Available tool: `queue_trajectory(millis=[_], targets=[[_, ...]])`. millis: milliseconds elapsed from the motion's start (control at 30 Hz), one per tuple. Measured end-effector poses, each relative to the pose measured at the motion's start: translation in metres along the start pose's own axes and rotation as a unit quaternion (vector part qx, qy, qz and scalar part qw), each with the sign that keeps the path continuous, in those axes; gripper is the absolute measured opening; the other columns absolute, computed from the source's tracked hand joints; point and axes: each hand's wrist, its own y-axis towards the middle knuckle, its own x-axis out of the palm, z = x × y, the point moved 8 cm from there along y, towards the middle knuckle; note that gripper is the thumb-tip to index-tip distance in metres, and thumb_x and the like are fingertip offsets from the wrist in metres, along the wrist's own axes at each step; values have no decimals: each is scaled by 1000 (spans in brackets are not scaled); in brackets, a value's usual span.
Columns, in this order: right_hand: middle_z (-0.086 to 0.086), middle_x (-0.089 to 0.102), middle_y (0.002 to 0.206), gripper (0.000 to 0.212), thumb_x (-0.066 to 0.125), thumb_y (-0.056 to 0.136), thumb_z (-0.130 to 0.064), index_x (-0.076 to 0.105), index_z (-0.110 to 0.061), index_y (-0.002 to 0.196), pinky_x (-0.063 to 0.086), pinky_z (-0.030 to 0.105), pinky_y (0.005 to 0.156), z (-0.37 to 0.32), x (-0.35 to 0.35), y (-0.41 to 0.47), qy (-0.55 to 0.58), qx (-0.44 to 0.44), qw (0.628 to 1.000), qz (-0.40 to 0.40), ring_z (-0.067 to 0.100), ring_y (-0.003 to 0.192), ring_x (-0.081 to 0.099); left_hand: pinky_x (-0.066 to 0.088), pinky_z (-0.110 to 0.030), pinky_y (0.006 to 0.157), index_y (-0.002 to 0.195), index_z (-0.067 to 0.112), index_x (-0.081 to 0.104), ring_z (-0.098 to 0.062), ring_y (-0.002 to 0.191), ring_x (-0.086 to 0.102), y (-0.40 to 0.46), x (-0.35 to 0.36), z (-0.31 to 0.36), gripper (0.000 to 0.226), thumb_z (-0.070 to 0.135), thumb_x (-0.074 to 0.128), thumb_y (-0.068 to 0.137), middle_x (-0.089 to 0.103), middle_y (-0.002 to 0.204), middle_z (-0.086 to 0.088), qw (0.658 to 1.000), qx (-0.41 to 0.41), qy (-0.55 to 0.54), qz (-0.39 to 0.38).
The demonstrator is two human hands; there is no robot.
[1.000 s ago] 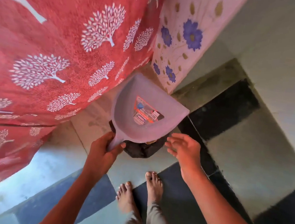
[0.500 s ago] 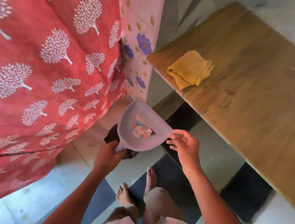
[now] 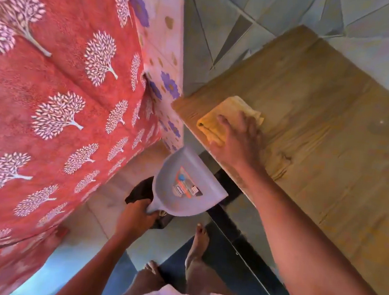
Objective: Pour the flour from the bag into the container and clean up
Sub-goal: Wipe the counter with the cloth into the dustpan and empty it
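My left hand [image 3: 134,217] grips the handle of a grey plastic dustpan [image 3: 185,183] with a label inside, held above the floor just below the table's near left corner. A dark cloth or bag [image 3: 141,193] sits under the pan by that hand. My right hand [image 3: 237,138] lies flat on a folded yellow cloth [image 3: 212,125] at the near left corner of the wooden table [image 3: 325,129], fingers spread over it. No flour bag or container is in view.
A red curtain with white tree prints [image 3: 46,104] hangs on the left, next to a pink floral panel [image 3: 162,45]. Grey tiled wall stands behind the table. My bare feet [image 3: 198,241] stand on a checkered tile floor [image 3: 233,225].
My right hand has risen from beside the dustpan's rim onto the yellow cloth on the table. The view has tilted up, bringing the table closer. The left hand keeps hold of the dustpan.
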Motion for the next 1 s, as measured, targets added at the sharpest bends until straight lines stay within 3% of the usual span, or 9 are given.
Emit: queue_trajectory(millis=[167, 300, 367, 533, 633, 733, 800, 900, 1000], targets=[[20, 52, 127, 54, 54, 84, -30, 53, -30, 138, 53, 49, 81, 10, -15, 26, -53, -61, 997, 21, 47, 107, 51, 59, -38, 72, 90, 22, 72, -17, 74, 70, 15, 18, 14, 31, 44, 53, 78, 75, 80, 5, 998, 25, -29, -58], [24, 56, 123, 56, 36, 85, -36, 54, -25, 137, 54, 45, 66, 49, -54, 0, -43, -33, 996, 73, 44, 95, 58, 58, -35, 77, 90, 19, 72, -13, 77, 68, 10, 16, 39, 19, 31, 57, 87, 75, 84, 6, 993, 64, -31, -93], [22, 55, 124, 53, 50, 87, -27, 49, -25, 140, 55, 44, 60, 85, -72, -21, -59, 8, 993, 103, 43, 97, 59, 53, -30, 71, 84, 20, 69, -10, 72, 65, 3, 8, 59, 13, 21, 60, 92, 72, 79, 7, 992, 88, -21, -91], [25, 56, 119, 49, 67, 86, -15, 53, -20, 133, 55, 47, 62, 219, -107, -37, -53, 138, 969, 199, 45, 95, 61, 56, -35, 73, 71, 27, 59, -11, 67, 65, 13, 12, 77, 18, 22, 61, 88, 67, 68, 8, 989, 110, -27, -92], [24, 61, 112, 45, 69, 83, -15, 57, -18, 126, 56, 47, 74, 293, -84, -15, 17, 235, 957, 170, 45, 95, 63, 55, -33, 67, 75, 30, 62, -11, 68, 67, 18, 21, 83, 12, 36, 62, 86, 71, 70, 8, 990, 108, -32, -85], [28, 66, 99, 41, 68, 79, -20, 63, -12, 118, 55, 46, 71, 306, -60, 18, 124, 283, 934, 181, 45, 89, 65, 46, -25, 57, 82, 33, 66, -3, 64, 65, 16, 29, 88, 11, 27, 69, 91, 70, 69, 10, 991, 109, -40, -69], [25, 69, 100, 42, 68, 77, -21, 66, -13, 119, 53, 43, 70, 275, -50, 41, 167, 248, 932, 206, 42, 89, 66, 47, -23, 57, 83, 27, 70, -1, 61, 65, 18, 35, 86, 9, 21, 71, 90, 70, 64, 12, 992, 106, -45, -56], [16, 73, 107, 48, 69, 75, -21, 68, -15, 123, 56, 40, 79, 189, -37, 58, 221, 84, 953, 189, 36, 94, 69, 47, -23, 58, 81, 25, 70, 4, 63, 64, 15, 36, 90, 10, 19, 71, 89, 68, 60, 18, 993, 101, -37, -43], [15, 73, 115, 51, 66, 74, -20, 69, -8, 123, 56, 36, 90, 101, -28, 29, 307, -83, 942, 110, 31, 103, 70, 49, -24, 58, 82, 28, 69, 2, 61, 64, 6, 34, 98, 12, 19, 69, 90, 69, 62, 14, 994, 100, -42, -32]])
